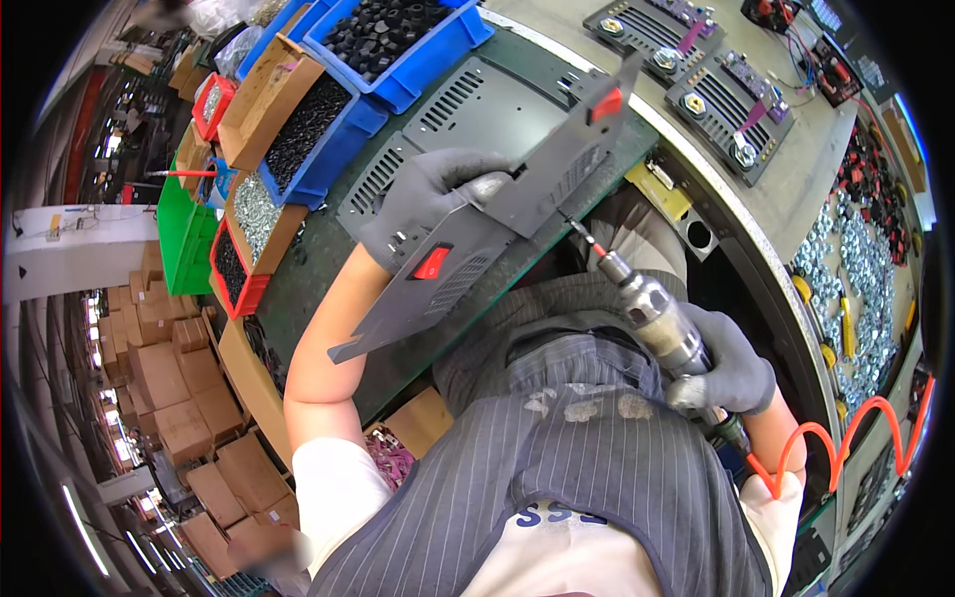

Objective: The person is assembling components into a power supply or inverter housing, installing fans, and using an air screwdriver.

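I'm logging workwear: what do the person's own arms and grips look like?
The left grip and right grip wear grey, wrist-length gloves, paler at the thumb tips. The forearms are bare up to short, off-white sleeves.

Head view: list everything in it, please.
Switch panels: apparently two, grey, in the left hand
Pneumatic screwdriver: one, silver, in the right hand
Coiled hose: one, orange, lower right
Flat vented panels: two, grey, on green benchtop
Slotted modules: two, dark, upper right
Bins: several, blue, red, green, upper left
Loose metal fasteners: many, silver, far right
Cardboard boxes: many, brown, left background
Striped apron: one, dark grey, lower centre
Left hand: one, grey-gloved, upper centre
Right hand: one, grey-gloved, right of centre
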A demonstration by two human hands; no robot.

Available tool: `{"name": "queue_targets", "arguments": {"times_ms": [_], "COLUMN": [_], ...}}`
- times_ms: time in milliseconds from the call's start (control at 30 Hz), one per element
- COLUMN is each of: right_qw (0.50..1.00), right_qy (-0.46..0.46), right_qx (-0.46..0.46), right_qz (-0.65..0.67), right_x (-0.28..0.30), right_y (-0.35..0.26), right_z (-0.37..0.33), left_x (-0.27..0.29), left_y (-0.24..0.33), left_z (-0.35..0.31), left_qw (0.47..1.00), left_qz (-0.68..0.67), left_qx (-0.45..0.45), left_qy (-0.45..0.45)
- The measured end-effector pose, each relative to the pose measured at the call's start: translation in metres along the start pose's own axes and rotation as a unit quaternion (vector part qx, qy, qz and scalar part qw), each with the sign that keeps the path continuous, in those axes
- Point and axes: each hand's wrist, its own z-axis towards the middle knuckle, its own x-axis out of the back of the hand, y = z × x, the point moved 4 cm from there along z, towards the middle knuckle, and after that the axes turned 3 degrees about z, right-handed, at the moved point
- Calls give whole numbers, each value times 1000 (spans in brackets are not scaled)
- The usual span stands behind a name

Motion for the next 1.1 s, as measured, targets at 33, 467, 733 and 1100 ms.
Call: {"name": "queue_targets", "arguments": {"times_ms": [33,467,733,1100], "right_qw": [1000,999,999,998], "right_qy": [3,8,13,-4], "right_qx": [5,32,36,47], "right_qz": [16,7,12,37], "right_x": [-1,-4,-4,-5], "right_y": [4,2,1,-8], "right_z": [1,14,18,29], "left_x": [2,4,2,-6], "left_y": [0,-4,-16,-26], "left_z": [1,4,4,11], "left_qw": [998,999,999,994], "left_qz": [51,37,-4,-81], "left_qx": [-19,-9,-5,33], "left_qy": [11,-20,-36,-66]}}
